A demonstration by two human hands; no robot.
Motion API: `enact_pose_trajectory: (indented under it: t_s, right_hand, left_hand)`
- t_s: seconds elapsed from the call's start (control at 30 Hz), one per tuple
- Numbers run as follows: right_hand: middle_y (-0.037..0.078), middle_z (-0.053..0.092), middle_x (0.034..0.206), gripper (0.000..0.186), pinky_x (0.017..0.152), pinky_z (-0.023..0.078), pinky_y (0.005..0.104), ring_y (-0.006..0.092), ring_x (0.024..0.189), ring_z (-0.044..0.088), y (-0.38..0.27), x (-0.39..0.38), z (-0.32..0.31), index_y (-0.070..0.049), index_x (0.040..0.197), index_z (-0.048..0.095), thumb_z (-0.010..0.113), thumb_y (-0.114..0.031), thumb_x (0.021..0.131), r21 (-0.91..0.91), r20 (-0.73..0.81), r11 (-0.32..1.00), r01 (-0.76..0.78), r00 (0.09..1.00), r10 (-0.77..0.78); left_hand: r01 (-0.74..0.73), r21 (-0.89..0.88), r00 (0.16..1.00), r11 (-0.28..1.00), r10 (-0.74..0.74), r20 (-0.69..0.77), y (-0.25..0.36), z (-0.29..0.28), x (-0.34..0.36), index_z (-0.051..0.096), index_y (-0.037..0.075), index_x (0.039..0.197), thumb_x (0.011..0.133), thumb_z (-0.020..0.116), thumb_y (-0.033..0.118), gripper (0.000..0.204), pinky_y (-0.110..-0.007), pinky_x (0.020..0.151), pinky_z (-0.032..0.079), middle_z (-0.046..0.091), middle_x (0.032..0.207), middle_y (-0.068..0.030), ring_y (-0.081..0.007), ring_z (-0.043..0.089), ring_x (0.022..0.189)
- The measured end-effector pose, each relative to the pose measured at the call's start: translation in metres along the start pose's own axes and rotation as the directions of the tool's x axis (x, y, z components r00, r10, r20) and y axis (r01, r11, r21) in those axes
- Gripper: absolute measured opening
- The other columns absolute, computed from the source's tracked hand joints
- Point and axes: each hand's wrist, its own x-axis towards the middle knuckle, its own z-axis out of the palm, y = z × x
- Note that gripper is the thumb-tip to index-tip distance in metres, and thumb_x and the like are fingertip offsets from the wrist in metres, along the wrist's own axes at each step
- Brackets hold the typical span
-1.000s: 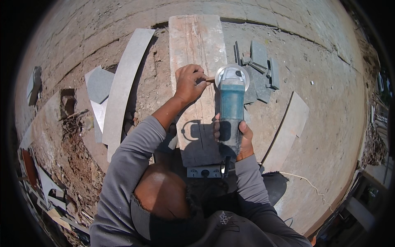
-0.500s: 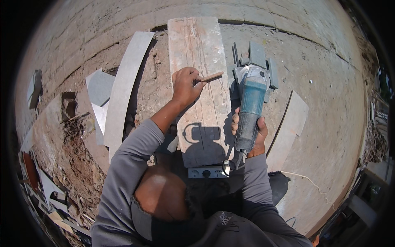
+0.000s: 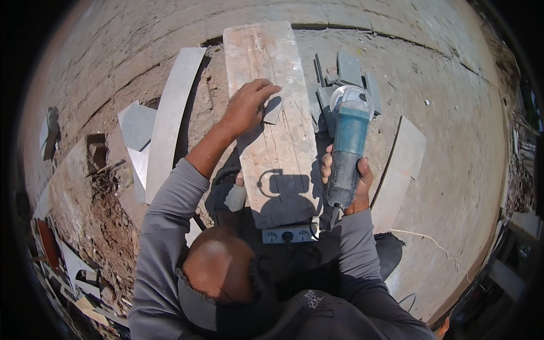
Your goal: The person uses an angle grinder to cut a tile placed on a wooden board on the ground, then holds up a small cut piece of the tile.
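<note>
My left hand (image 3: 247,107) is closed on a small piece of grey tile (image 3: 273,110) over the far half of a long, scored pale slab (image 3: 271,156). The piece's flat face shows, tilted, with finger shadow on it; whether its lower edge touches the slab I cannot tell. To the right of the slab, my right hand (image 3: 362,184) is wrapped around the dark body of a teal angle grinder (image 3: 348,139). The grinder's guarded head points away from me, over several stacked tile offcuts (image 3: 348,69).
A power strip (image 3: 290,234) with a plug in it sits at the slab's near end. Long curved tile strips lie on the left (image 3: 174,122) and right (image 3: 401,158). Broken tile pieces (image 3: 139,126) and rubble lie farther left. A thin pale cord (image 3: 428,238) runs at lower right.
The tile piece has turned from nearly edge-on to showing its flat face. My left hand has shifted a little away and turned with it. My right hand still holds the grinder.
</note>
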Motion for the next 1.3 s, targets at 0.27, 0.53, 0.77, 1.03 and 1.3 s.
enact_pose_trajectory:
  t_s: [0.27,0.53,0.77,1.03,1.3]
  right_hand:
    - [0.02,0.06,0.106,0.086,0.075,0.06,0.0377,0.029,0.09,0.066,-0.001,-0.006,-0.001,0.008,0.133,0.044,0.072,-0.057,0.084,-0.084,0.0,0.996,-0.005,1.0,0.005]
    - [0.022,0.066,0.103,0.078,0.076,0.061,0.0372,0.0289,0.088,0.07,-0.004,-0.007,0.007,0.008,0.129,0.05,0.073,-0.051,0.084,-0.01,-0.029,1.0,0.029,0.999,-0.029]
    - [0.023,0.064,0.106,0.078,0.079,0.06,0.0389,0.0302,0.092,0.069,-0.002,-0.005,0.006,0.008,0.131,0.049,0.073,-0.05,0.085,0.021,0.027,1.0,-0.006,1.0,0.005]
    - [0.021,0.065,0.102,0.08,0.076,0.057,0.0374,0.0274,0.087,0.067,-0.004,-0.007,0.006,0.006,0.13,0.05,0.076,-0.052,0.081,-0.035,-0.009,0.999,-0.006,1.0,0.006]
    - [0.017,0.064,0.098,0.088,0.07,0.055,0.0321,0.0244,0.08,0.065,0.003,-0.009,0.014,0.006,0.127,0.052,0.078,-0.059,0.074,-0.152,-0.113,0.988,-0.025,0.994,0.008]
  left_hand:
    - [-0.214,0.17,0.929,0.962,0.147,0.341,-0.02,-0.003,0.031,0.075,0.01,0.109,0.08,0.066,-0.002,0.033,-0.041,0.096,0.049,0.067,0.114,-0.0116,-0.0325,0.061,0.112]
    - [-0.125,0.22,0.919,0.968,0.029,0.394,-0.007,-0.011,0.017,0.073,0.006,0.106,0.076,0.079,0.009,0.031,-0.042,0.092,0.05,0.067,0.107,-0.0108,-0.0314,0.062,0.107]
    - [-0.205,0.131,0.909,0.97,0.139,0.392,-0.016,-0.005,0.016,0.071,0.006,0.108,0.071,0.085,0.014,0.04,-0.043,0.089,0.05,0.066,0.104,-0.0102,-0.0314,0.063,0.103]
    - [-0.109,0.18,0.939,0.978,0.041,0.342,0.003,0.0,0.007,0.069,0.005,0.102,0.091,0.065,0.019,0.018,-0.046,0.083,0.051,0.066,0.096,-0.0164,-0.0356,0.064,0.093]
    - [-0.059,0.071,0.997,0.996,0.062,-0.041,0.004,0.032,-0.023,0.066,0.005,0.104,0.086,0.071,0.011,0.02,-0.044,0.079,0.051,0.064,0.093,-0.0134,-0.034,0.063,0.09]
